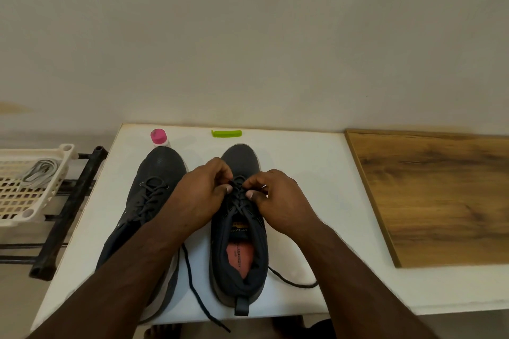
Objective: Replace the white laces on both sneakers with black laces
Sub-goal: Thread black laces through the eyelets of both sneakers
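Two dark grey sneakers stand side by side on a white table, toes pointing away from me. The left sneaker carries a black lace through its eyelets, and my left forearm crosses over its heel. The right sneaker also has a black lace threaded over its tongue. My left hand and my right hand both pinch that lace near the lower eyelets. Loose black lace ends trail off on both sides of the right sneaker. White laces lie in a cream basket at the far left.
The cream plastic basket sits on a black metal rack left of the table. A pink-capped bottle and a green plastic piece stand by the wall. A wooden board covers the table's right side.
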The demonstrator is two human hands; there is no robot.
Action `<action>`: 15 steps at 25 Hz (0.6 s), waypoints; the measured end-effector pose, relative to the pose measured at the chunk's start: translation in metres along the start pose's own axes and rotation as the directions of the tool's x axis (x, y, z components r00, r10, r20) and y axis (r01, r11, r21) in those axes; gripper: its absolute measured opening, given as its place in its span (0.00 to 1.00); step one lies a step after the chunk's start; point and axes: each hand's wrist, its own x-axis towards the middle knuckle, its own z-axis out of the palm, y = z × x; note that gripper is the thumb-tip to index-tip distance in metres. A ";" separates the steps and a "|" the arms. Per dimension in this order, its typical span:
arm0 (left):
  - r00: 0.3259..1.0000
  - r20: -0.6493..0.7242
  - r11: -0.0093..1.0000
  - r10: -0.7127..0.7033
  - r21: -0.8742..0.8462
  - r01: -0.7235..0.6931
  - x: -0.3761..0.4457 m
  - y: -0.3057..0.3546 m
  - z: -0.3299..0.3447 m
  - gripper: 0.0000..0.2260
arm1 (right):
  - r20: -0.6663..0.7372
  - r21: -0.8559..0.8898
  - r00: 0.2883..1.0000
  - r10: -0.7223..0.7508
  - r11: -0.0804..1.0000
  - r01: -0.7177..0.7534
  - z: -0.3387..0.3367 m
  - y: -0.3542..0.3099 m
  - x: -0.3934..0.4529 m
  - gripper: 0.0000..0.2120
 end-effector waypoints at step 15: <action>0.996 0.064 0.996 0.063 0.054 -0.066 0.001 0.000 0.003 0.09 | -0.032 -0.026 0.999 -0.008 1.000 0.007 0.002 -0.001 0.001 0.08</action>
